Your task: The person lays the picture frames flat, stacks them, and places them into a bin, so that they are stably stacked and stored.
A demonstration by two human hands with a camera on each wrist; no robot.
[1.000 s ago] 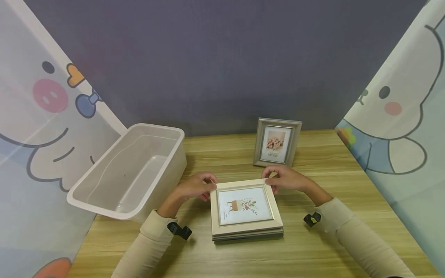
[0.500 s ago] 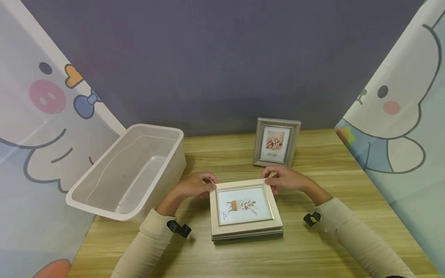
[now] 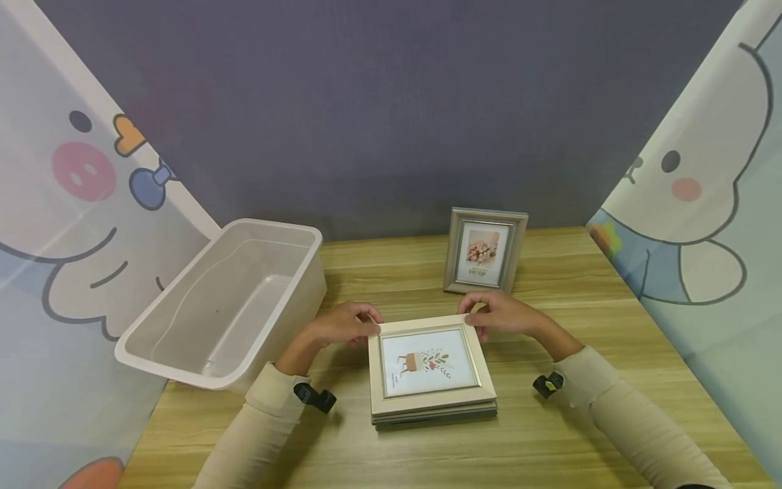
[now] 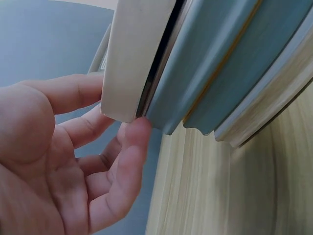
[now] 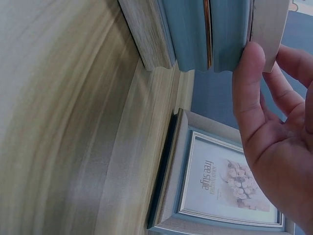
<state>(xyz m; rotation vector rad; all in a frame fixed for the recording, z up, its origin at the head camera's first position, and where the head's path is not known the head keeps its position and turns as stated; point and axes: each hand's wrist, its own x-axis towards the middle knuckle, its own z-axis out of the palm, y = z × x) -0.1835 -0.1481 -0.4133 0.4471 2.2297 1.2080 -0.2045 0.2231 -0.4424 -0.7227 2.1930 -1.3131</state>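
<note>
A cream picture frame with a plant print lies on top of a stack of several frames on the table. My left hand pinches its far left corner, and my right hand pinches its far right corner. In the left wrist view, digits of the left hand lie on both sides of the cream frame. Blue-grey frames sit under it, above a wood-toned one at the bottom. In the right wrist view, the right hand holds the cream frame's corner.
A grey-brown picture frame with a flower print stands upright behind the stack, close to my right hand. To the left is a deep off-white plastic bin. A dark wall closes off the back of the wooden table.
Both hands keep their hold on the cream frame, and the stack stays where it was. Only a very slight shift of the head view shows.
</note>
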